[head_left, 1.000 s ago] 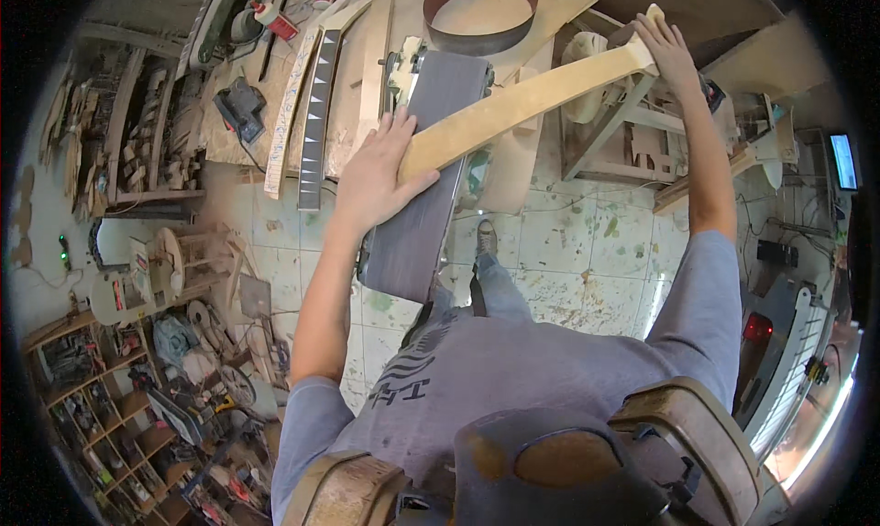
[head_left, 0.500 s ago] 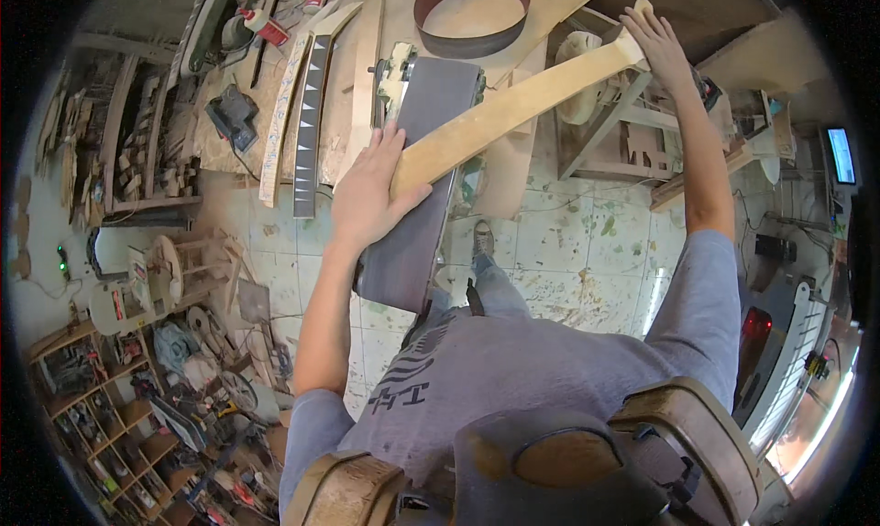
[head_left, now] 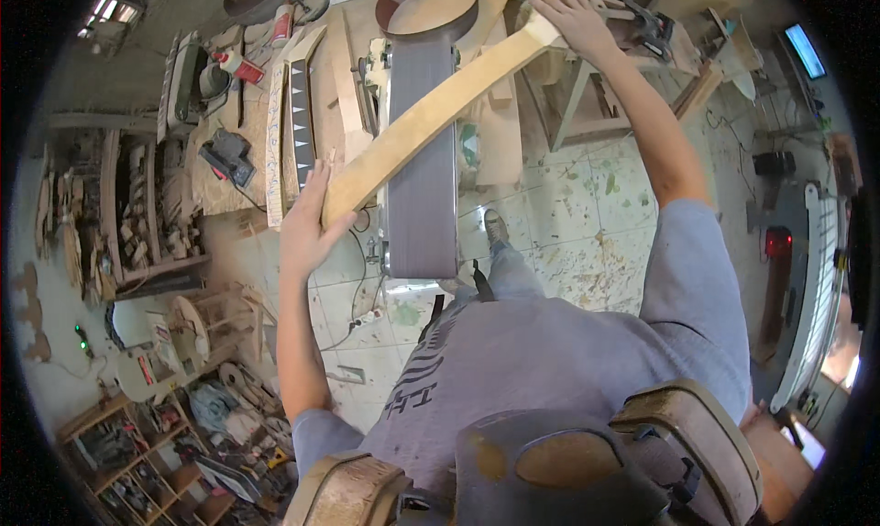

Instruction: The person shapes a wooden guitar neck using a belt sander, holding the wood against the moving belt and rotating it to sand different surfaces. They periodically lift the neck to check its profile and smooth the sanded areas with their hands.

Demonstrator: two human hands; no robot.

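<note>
While your left hand grips the near end of the long wooden board and your right hand clasps its far end, the board lies slantwise across the dark sanding belt. Its surface looks pale and even, so judging by that, the sanding seems well underway; how much is left I cannot tell.

Blue-lit screen — far right, red-white spray can

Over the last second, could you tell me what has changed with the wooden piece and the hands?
The long wooden piece has slid leftward across the sander belt; its near end now sticks out further past the belt. The left hand moved with that end. The right hand still holds the far end, and both grips are unchanged.
</note>
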